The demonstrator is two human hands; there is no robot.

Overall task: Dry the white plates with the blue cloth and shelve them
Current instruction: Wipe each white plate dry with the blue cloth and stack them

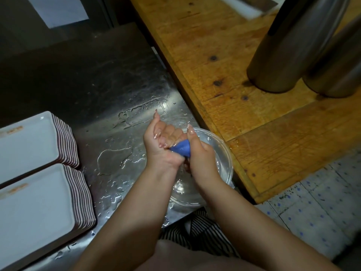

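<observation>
Blue cloth (181,148) bunched small and wet, gripped by left hand (159,142) and right hand (199,151) fingers curled tight

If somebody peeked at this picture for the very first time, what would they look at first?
Probably the two hands in the middle, the left hand and right hand, both gripping a bunched blue cloth over a clear bowl on the wet metal counter. Next, the two tall stacks of white plates at the left edge, and the shiny metal cylinders standing on the wooden counter at the upper right.
</observation>
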